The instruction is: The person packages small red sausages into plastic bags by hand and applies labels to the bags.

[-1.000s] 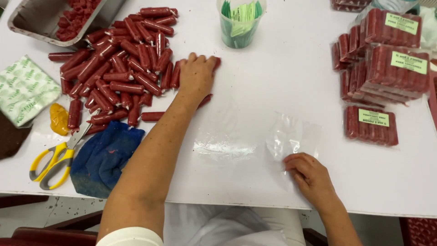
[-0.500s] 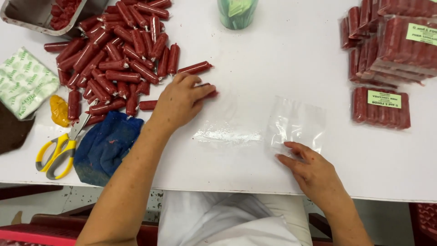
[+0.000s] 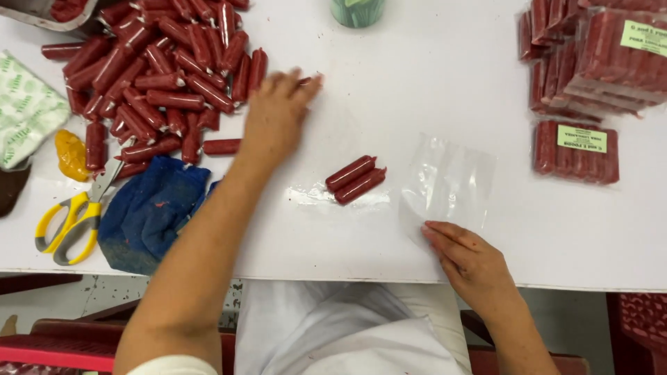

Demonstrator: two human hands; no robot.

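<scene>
I am reaching my left hand (image 3: 278, 114), fingers spread flat, to the sausage pile (image 3: 163, 76) on the white table (image 3: 431, 83). My right hand (image 3: 467, 258) is pressing the clear bag (image 3: 448, 182) flat; it may slide. Two sausages (image 3: 356, 179) beside it might roll.

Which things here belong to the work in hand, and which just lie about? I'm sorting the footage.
In use:
left hand
right hand
heap of red sausages
two red sausages set apart
clear plastic bag

Lying about:
yellow-handled scissors
blue cloth
green cup
</scene>
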